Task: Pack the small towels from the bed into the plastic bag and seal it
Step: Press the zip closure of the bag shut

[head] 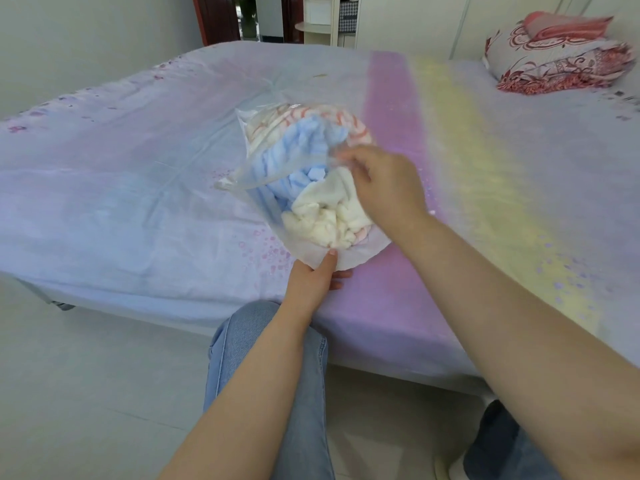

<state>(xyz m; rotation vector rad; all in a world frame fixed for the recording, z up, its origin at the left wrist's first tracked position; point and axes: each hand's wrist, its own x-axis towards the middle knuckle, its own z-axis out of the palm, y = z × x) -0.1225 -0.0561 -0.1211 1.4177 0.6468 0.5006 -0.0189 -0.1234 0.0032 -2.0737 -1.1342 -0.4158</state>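
A clear plastic bag [242, 174] lies on the bed [121, 188] near its front edge, its mouth facing me. Inside are a blue towel [301, 150], a cream towel [325, 216] nearest the opening, and a red-and-white patterned towel [332, 119] at the far end. My left hand [317, 275] pinches the bag's near rim with thumb on top. My right hand [384, 181] reaches over the bag, fingers curled on the upper plastic flap beside the cream towel.
A folded red-patterned quilt [561, 64] with a pink cloth on top sits at the bed's far right. My jeans-clad legs [263, 358] stand against the bed's front edge. A doorway and a pale shelf unit are behind the bed.
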